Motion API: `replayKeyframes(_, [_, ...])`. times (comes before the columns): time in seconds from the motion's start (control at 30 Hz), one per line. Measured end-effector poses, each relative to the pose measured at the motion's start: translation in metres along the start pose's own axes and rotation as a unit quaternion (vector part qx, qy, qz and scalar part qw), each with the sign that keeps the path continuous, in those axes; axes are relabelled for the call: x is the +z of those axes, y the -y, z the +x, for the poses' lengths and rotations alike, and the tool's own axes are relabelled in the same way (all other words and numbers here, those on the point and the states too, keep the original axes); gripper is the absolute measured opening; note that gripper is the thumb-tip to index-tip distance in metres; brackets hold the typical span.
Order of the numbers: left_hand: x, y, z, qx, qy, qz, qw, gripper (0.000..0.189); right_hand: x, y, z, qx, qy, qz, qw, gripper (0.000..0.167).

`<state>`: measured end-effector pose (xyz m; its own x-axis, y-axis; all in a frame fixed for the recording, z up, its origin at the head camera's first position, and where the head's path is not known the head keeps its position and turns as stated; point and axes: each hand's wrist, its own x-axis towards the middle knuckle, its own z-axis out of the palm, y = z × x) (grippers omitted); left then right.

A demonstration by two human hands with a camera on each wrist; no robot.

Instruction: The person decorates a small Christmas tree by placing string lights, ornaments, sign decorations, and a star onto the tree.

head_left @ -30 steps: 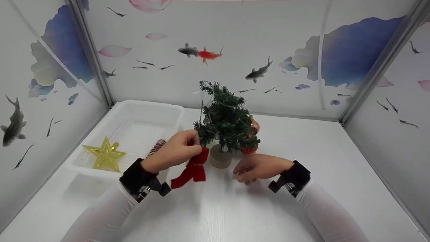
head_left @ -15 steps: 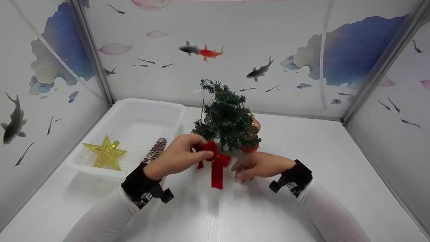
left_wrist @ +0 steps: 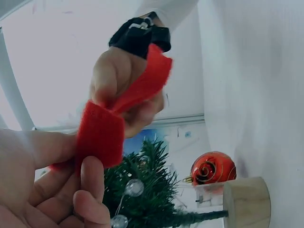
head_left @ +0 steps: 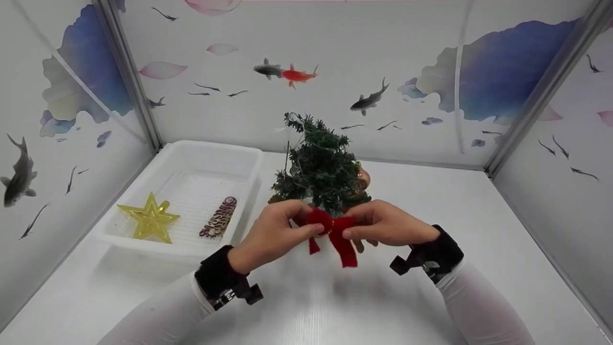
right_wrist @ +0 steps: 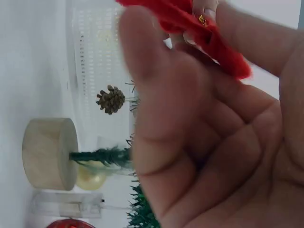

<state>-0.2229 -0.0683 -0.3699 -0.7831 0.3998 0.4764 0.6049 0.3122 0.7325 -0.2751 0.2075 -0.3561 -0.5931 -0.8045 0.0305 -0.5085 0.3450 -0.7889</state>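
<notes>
Both hands hold a red bow (head_left: 343, 238) in front of the small Christmas tree (head_left: 321, 167). The left hand (head_left: 280, 230) pinches one loop between thumb and fingers. On the bow's other loop, the right hand (head_left: 392, 224) has its thumb in front and fingers behind. A gold tie shows at the bow's knot in the right wrist view. The tree stands on a round wooden base (left_wrist: 248, 204), hidden in the head view by hands and bow. A red ball ornament (left_wrist: 213, 168) sits near that base, and a pine cone (right_wrist: 110, 99) hangs at the tree's other side.
At the left is a white plastic basket (head_left: 251, 191). Inside it lie a gold star (head_left: 152, 219) and a brown tree-shaped ornament (head_left: 220, 218). A gold ball (right_wrist: 90, 176) shows behind the trunk. Printed white panels (head_left: 215, 115) enclose the table's back and sides.
The left hand has brought the bow rightward to the front of the tree's base and turned it. The right hand has risen slightly and taken hold of its right loop.
</notes>
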Motion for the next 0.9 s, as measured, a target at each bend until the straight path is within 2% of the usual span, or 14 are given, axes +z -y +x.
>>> replayKeyframes(0.13, [0.008,-0.003,0.007,0.009,-0.013,0.011,0.9998,0.015,-0.004,0.008,-0.004,-0.024,-0.108,-0.046,0.9928,0.015])
replayKeyframes(0.23, [0.012,-0.005,0.014,0.036,-0.038,0.038,0.9979,0.016,-0.006,0.017,-0.005,-0.066,-0.183,-0.074,0.9782,0.017])
replayKeyframes(0.33, [0.018,-0.005,0.021,0.064,-0.062,0.074,0.9932,0.016,-0.006,0.024,-0.005,-0.102,-0.235,-0.095,0.9620,0.018])
replayKeyframes(0.43, [0.023,-0.002,0.024,0.079,-0.080,0.117,0.9868,0.017,-0.007,0.025,-0.004,-0.121,-0.256,-0.106,0.9531,0.018])
replayKeyframes(0.57, [0.027,0.003,0.026,0.081,-0.096,0.161,0.9789,0.017,-0.007,0.018,0.000,-0.123,-0.262,-0.108,0.9510,0.019])
replayKeyframes(0.73, [0.029,0.007,0.025,0.069,-0.105,0.172,0.9770,0.017,-0.006,0.007,0.007,-0.110,-0.266,-0.106,0.9520,0.017])
replayKeyframes(0.9, [0.033,0.010,0.025,0.045,-0.102,0.180,0.9774,0.018,-0.007,-0.022,0.012,-0.085,-0.262,-0.116,0.9543,0.017])
